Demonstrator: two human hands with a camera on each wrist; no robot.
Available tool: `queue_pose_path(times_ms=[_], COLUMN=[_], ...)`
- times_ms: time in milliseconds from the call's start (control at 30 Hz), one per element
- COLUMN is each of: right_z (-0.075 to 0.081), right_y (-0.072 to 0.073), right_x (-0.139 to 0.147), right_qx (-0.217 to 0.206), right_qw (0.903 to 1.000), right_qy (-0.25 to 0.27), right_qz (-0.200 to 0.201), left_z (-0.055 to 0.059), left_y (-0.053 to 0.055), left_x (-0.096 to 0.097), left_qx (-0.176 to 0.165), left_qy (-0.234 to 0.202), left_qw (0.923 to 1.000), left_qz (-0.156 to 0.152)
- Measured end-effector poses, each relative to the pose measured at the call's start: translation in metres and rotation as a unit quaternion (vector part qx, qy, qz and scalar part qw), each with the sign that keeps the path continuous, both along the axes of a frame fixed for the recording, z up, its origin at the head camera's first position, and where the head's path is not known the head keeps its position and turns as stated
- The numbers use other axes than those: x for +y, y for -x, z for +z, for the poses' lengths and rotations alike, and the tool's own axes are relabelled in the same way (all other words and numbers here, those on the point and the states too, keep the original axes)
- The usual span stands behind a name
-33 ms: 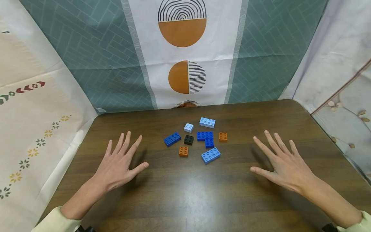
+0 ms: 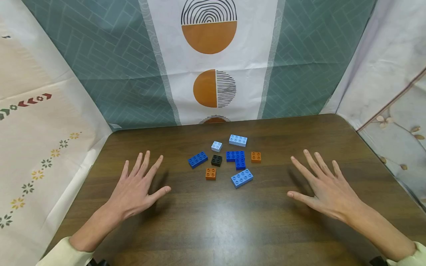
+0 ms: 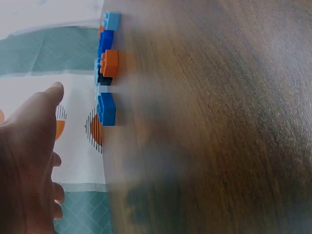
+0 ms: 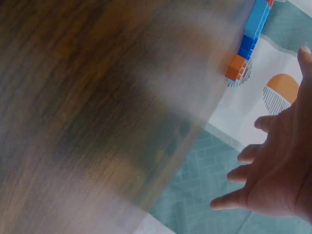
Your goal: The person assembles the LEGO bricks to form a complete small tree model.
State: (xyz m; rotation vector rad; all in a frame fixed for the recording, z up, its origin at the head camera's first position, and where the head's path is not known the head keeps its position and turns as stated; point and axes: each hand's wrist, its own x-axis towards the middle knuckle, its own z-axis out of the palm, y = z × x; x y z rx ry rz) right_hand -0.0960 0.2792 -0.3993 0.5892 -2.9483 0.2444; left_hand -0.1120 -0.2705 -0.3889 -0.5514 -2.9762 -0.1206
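Over the left part of the table, my left hand holds nothing, its fingers spread and straight. My right hand is likewise spread, on the other side. Shadows beside both hands show them raised off the wood. Between them lie several toy building bricks: a long dark blue brick nearest the left hand, a black brick, an orange brick, a small pale blue brick, a long pale blue brick, touching blue bricks, a light blue brick, and another orange brick nearest the right hand.
The brown wooden table ends at the back against a green and white cloth with orange half circles. Pale patterned cloths hang along the left side and right side.
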Motion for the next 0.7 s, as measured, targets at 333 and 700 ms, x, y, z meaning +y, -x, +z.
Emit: queue_pose_path(times_ms=[333, 700], right_z=[-0.001, 0.013], right_y=[0.0, 0.015], right_x=[0.001, -0.004], right_qx=[-0.012, -0.188], right_qw=[0.9999, 0.9626], right_qy=[0.003, 0.193], right_qz=[-0.004, -0.027], left_z=[0.0, 0.0], left_y=[0.001, 0.007], left_x=[-0.001, 0.008], left_qx=[-0.009, -0.064], left_qy=[-0.001, -0.1], left_qw=[1.0, 0.9929], left_qz=[0.0, 0.001])
